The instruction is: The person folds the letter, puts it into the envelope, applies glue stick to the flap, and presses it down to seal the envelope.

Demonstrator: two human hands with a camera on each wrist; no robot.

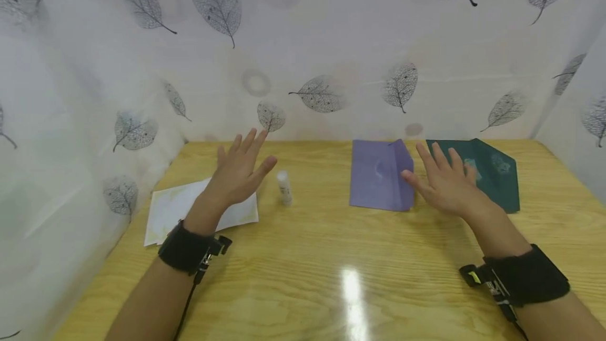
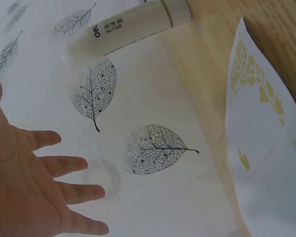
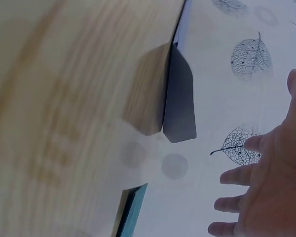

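Note:
My left hand (image 1: 238, 172) is held over white paper sheets (image 1: 180, 207) with yellow print, its fingers spread and nothing in it. Just right of it a white glue stick (image 1: 284, 188) stands upright on the table; its label shows in the left wrist view, where the fingers (image 2: 79, 192) are straight. On the other side my right hand (image 1: 447, 186), also with spread fingers and holding nothing, is between a purple envelope (image 1: 374, 175) with its flap raised and a dark green envelope (image 1: 504, 178). The right hand overlaps part of the green envelope in the head view.
All of these lie on a light wooden table (image 1: 293, 278). A white curtain (image 1: 331, 41) printed with grey leaves hangs behind the table and along both sides. Each wrist wears a black strap (image 1: 530, 275) with a small camera and cable.

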